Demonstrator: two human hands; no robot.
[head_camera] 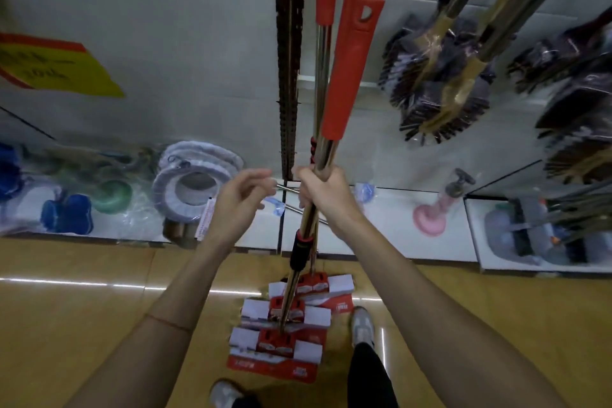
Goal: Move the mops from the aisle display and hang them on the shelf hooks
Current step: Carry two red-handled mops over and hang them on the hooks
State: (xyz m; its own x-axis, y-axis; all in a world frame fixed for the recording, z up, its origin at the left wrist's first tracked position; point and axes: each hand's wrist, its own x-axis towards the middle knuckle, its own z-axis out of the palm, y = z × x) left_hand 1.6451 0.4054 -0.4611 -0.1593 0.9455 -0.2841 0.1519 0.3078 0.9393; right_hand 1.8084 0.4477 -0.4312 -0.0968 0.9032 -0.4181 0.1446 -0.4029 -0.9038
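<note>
Three mops stand upright in front of me, their shiny metal poles topped with red plastic grips that have hanging holes. My right hand is shut around the bundled poles at mid-height. Their flat heads in red and white packaging rest on the floor between my feet. My left hand hovers just left of the poles, fingers loosely curled and holding nothing, close to thin metal shelf hooks that stick out from the shelf.
A dark perforated shelf upright runs vertically behind the poles. Brooms hang at the right. The bottom shelf holds round mop pads, blue and green items and a pink plunger. A yellow price sign is left.
</note>
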